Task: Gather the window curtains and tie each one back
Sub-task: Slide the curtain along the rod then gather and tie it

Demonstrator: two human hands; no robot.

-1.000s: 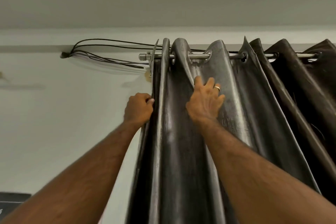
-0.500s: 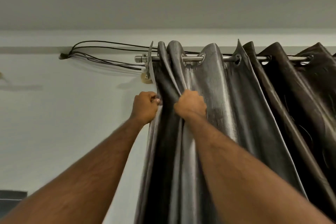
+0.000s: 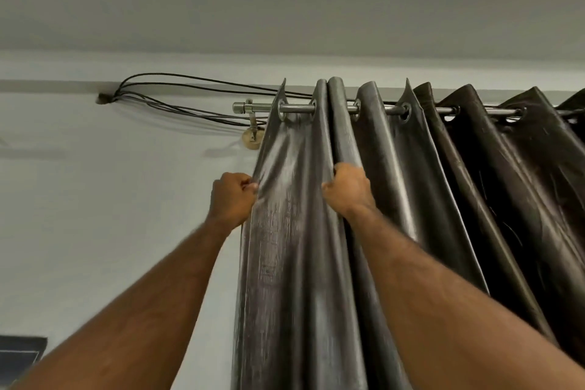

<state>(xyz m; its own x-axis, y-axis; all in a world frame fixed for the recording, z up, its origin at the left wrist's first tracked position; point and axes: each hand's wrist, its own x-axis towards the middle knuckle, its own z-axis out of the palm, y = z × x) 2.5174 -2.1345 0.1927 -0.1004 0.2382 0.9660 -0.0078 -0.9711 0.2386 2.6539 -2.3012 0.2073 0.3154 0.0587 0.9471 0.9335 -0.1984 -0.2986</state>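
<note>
High up near the rod, both hands are clamped on cloth. The left hand (image 3: pixel 232 196) has its grip pinched on the outer left edge of the curtain (image 3: pixel 294 231), fingers curled tight round the hem. The right hand (image 3: pixel 348 190) is fisted round a fold one pleat further in, knuckles toward the camera. Between the two fists lies one broad panel, pulled fairly flat.

That curtain hangs from the curtain rod (image 3: pixel 373 109) by metal eyelets (image 3: pixel 281 110), its leading edge just beside the rod's left end and its wall bracket (image 3: pixel 252 133). Further right the pleats run on in deep, regular waves out of the frame.

By the look of it, this is the gathering step: the folds are being handled at the top, and nothing is bunched or tied yet. No tie-back shows anywhere in view. The next move likely calls for sliding the eyelets along the rod so the pleats stack close, then collecting the fabric lower down, where a tie could go round it. Pulling along the rod rather than downward should keep strain off the bracket.

The cloth is dark grey with a satin sheen, catching light along each ridge and showing a fine vertical weave. It looks heavy and fairly stiff, holding rounded, tube-like folds with pointed peaks above the rod. The rod is slim brushed metal. Behind it, thin black cables (image 3: pixel 177 98) loop out of a hole in the pale painted wall (image 3: pixel 95 199) and pass behind the curtain's top.
</note>
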